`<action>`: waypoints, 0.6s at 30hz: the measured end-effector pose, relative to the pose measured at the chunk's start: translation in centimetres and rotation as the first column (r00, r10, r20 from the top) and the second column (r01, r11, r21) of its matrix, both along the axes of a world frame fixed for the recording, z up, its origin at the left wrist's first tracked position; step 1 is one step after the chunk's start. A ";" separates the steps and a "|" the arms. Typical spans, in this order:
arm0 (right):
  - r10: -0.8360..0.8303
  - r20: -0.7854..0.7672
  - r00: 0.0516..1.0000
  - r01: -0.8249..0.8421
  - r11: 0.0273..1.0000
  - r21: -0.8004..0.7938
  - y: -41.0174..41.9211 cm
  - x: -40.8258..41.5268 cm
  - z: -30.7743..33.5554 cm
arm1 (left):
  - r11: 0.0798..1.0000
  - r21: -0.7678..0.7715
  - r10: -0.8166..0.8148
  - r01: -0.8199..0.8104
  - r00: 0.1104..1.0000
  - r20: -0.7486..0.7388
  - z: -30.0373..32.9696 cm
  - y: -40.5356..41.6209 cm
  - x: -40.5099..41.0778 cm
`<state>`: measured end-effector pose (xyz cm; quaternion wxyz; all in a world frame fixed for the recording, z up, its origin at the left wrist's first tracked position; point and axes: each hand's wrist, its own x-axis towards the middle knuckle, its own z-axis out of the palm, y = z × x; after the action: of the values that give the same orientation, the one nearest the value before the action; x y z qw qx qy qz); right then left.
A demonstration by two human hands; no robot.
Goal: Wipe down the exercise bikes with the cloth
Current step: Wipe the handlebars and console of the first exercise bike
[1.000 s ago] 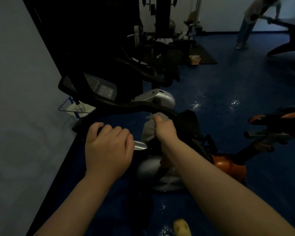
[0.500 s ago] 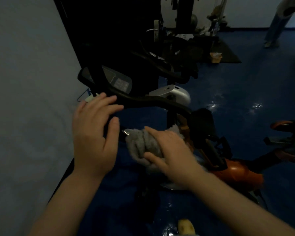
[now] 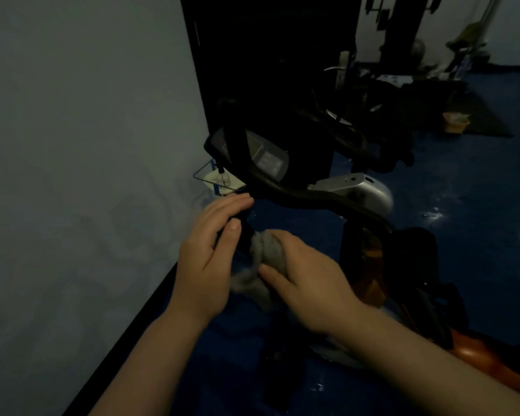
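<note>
Your right hand (image 3: 309, 283) is gripping the bunched grey cloth (image 3: 266, 253), thumb and fingers curled around it, pressing it against the dark handlebar stem (image 3: 246, 232) of the exercise bike (image 3: 312, 199). Your left hand (image 3: 210, 253) is lying open just beside it, fingers straight and reaching to the stem, holding nothing. Above the hands, the bike's console (image 3: 264, 157) is facing you. The bike is standing on the blue floor (image 3: 463, 223), near the pale wall (image 3: 72, 145).

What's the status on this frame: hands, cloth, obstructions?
Right hand grips cloth against the black handlebar. Left hand open beside it, fingers on the bar. Nothing blocking.
</note>
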<state>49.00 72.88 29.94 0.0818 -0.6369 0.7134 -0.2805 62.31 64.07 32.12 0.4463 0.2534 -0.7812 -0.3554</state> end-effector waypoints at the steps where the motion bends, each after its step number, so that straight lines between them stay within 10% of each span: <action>1: 0.026 0.049 0.998 -0.027 0.999 0.021 -0.8 0.3 0.5 | 1.000 -0.003 -0.001 0.001 1.000 -0.002 0.0 0.0 0.0; 6: 0.052 0.308 0.950 -0.097 0.986 0.133 0.3 -0.8 1.3 | 0.992 0.109 -0.060 0.067 0.996 -0.061 0.3 0.0 0.3; 18: -0.076 0.093 0.993 0.072 0.996 0.049 -2.9 2.2 2.9 | 0.971 0.199 -0.109 0.132 0.987 -0.121 -0.1 1.0 0.3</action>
<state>51.18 70.01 32.81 0.1195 -0.5941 0.7381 -0.2967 62.66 65.07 32.00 0.4371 0.2307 -0.7286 -0.4742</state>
